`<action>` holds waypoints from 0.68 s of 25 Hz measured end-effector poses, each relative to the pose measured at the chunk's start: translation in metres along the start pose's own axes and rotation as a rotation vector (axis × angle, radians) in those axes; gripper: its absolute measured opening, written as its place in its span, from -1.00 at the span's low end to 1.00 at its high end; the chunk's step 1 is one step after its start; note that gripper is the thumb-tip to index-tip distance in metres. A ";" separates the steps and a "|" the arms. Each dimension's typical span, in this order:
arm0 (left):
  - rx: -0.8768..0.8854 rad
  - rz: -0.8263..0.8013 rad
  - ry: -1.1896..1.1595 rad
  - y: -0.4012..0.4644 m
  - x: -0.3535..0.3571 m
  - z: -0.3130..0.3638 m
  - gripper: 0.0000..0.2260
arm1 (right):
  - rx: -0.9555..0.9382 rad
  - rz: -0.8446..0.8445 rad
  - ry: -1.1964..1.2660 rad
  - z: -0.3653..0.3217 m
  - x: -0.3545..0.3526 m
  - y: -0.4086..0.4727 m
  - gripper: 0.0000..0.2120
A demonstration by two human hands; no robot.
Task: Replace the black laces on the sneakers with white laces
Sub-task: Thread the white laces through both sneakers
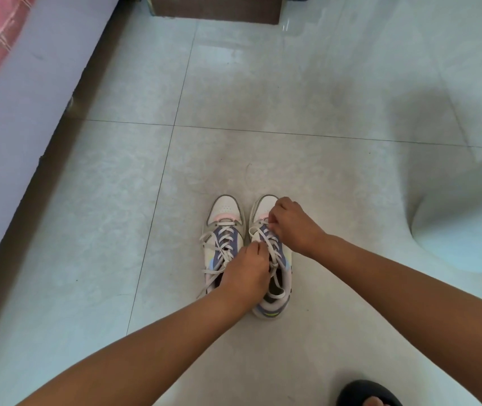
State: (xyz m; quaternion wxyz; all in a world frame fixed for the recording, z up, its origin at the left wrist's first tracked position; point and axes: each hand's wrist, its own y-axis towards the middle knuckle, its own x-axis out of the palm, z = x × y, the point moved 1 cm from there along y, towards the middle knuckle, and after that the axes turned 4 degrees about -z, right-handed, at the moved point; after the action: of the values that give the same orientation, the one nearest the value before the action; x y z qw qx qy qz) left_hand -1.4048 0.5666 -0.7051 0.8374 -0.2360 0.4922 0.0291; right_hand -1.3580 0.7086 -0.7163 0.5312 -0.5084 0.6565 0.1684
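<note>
Risk — both hands, left hand (245, 268) and right hand (292, 227), pinch the white lace (266, 232) on the right sneaker (272, 259); uneven pull leaves mismatched ends.

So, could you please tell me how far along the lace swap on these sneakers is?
Mostly done, it seems. The left sneaker already carries white laces, their ends loose on the floor. The right sneaker is also threaded white; the left hand and right hand are pinching its lace. No black laces are visible. Left: tightening and tying both.
</note>
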 end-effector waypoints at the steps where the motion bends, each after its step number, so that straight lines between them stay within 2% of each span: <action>1: -0.010 0.001 -0.008 0.000 0.001 0.001 -0.67 | 0.019 0.015 0.048 0.001 -0.001 -0.004 -0.81; 6: -0.020 -0.023 -0.027 0.003 -0.004 0.001 -0.67 | -0.013 0.045 -0.028 -0.002 0.005 -0.018 -0.77; 11: -0.041 -0.074 -0.195 0.003 -0.008 -0.001 -0.76 | -0.015 -0.064 -0.187 -0.006 0.001 -0.006 -0.81; 14: -0.052 -0.044 -0.361 0.002 -0.012 -0.004 -0.87 | -0.002 -0.034 -0.099 -0.003 -0.004 -0.010 -0.81; 17: -0.089 -0.038 -0.475 -0.001 -0.016 -0.005 -0.92 | -0.018 0.033 0.159 -0.004 -0.011 -0.025 -0.80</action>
State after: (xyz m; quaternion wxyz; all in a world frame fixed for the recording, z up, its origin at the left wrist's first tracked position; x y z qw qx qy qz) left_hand -1.4170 0.5663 -0.6931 0.9189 -0.2684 0.2750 0.0895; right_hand -1.3400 0.7002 -0.6969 0.4701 -0.5141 0.7033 0.1418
